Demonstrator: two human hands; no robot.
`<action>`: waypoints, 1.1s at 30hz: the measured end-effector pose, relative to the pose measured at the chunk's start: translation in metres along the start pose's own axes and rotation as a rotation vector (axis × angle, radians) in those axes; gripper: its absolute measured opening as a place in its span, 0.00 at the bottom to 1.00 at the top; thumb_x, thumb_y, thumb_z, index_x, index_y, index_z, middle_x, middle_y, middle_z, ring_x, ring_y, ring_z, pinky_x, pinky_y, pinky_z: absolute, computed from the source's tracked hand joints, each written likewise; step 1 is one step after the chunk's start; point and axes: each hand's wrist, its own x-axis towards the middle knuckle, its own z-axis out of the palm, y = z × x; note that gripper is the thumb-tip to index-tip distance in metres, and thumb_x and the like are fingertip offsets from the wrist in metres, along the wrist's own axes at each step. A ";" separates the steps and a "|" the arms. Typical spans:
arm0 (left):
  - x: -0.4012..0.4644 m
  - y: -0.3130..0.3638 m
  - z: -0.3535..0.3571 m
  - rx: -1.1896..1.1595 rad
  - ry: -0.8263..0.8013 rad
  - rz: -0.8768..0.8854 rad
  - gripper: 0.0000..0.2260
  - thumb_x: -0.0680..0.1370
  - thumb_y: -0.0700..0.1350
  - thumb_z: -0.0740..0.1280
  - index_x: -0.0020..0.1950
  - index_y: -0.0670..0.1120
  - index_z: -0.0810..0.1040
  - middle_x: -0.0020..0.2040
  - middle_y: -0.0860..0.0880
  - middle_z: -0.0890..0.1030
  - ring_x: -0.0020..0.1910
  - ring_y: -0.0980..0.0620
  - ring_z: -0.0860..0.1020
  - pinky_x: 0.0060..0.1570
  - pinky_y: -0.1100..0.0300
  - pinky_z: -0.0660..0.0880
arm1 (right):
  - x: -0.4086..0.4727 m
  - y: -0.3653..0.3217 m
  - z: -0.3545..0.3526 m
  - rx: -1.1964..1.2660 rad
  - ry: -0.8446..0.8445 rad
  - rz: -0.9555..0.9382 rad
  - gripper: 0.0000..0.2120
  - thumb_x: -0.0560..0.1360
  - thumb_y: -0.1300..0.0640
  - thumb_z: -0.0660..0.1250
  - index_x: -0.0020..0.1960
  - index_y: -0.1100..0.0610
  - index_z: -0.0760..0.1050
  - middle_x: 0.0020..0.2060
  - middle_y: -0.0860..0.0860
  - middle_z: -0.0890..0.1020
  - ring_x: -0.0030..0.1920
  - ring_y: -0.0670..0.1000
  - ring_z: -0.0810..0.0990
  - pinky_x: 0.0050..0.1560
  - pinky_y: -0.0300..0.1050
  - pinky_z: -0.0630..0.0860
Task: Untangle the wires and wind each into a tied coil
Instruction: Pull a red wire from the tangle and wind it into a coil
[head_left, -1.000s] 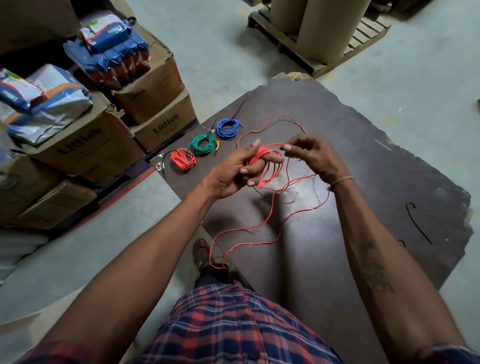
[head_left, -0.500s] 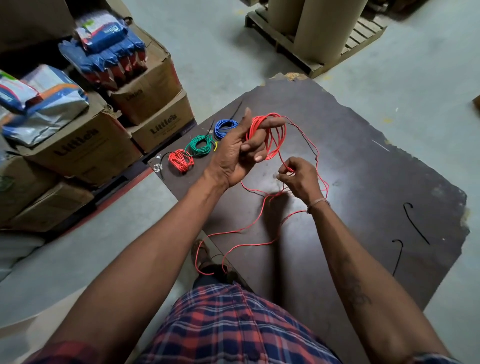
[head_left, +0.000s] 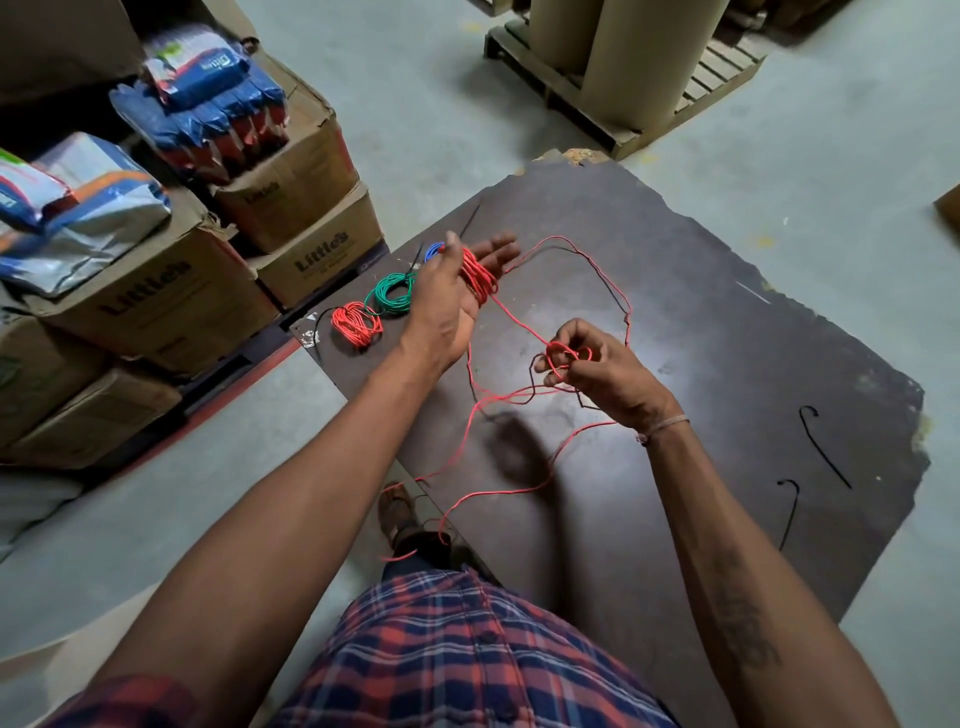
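Note:
A long red wire (head_left: 470, 431) trails loose over the dark board (head_left: 727, 364) and off its near edge. Several turns of it are wound around the straight fingers of my left hand (head_left: 452, 296), held palm up at the board's far left. My right hand (head_left: 587, 364) pinches a small loop of the same wire lower and to the right. Three finished coils lie on the board's left corner: red (head_left: 356, 323), green (head_left: 394, 294) and blue (head_left: 434, 252), the blue mostly hidden behind my left hand.
Two black ties (head_left: 826, 444) (head_left: 789, 512) lie on the board's right side, another (head_left: 470, 221) at its far edge. Stacked cardboard boxes (head_left: 156, 291) with packets stand left. A pallet with cardboard rolls (head_left: 623, 62) stands beyond. My foot (head_left: 397, 512) is by the board's near edge.
My left hand has tipped away and its fingers have straightened, with the wound turns on them. My right hand has moved right, gathering a small loop of wire.

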 end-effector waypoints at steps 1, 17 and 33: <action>0.001 -0.004 0.000 0.136 0.004 0.013 0.20 0.88 0.47 0.48 0.55 0.37 0.76 0.54 0.38 0.84 0.49 0.49 0.86 0.54 0.59 0.80 | -0.002 -0.003 0.001 0.009 -0.020 0.011 0.11 0.70 0.67 0.68 0.49 0.61 0.70 0.42 0.57 0.80 0.54 0.61 0.81 0.48 0.45 0.81; -0.023 -0.017 -0.036 1.578 -0.275 0.094 0.17 0.82 0.55 0.66 0.45 0.42 0.67 0.43 0.44 0.71 0.42 0.43 0.70 0.44 0.45 0.69 | -0.004 -0.030 -0.024 -0.524 0.272 -0.047 0.07 0.78 0.62 0.73 0.54 0.63 0.77 0.43 0.55 0.81 0.34 0.50 0.83 0.31 0.40 0.68; -0.028 -0.014 -0.062 1.393 -0.226 -0.112 0.14 0.84 0.49 0.63 0.62 0.40 0.75 0.40 0.49 0.79 0.40 0.49 0.79 0.50 0.50 0.77 | 0.016 -0.023 -0.047 0.857 0.491 0.002 0.09 0.73 0.64 0.62 0.51 0.64 0.75 0.23 0.45 0.64 0.18 0.44 0.59 0.20 0.37 0.56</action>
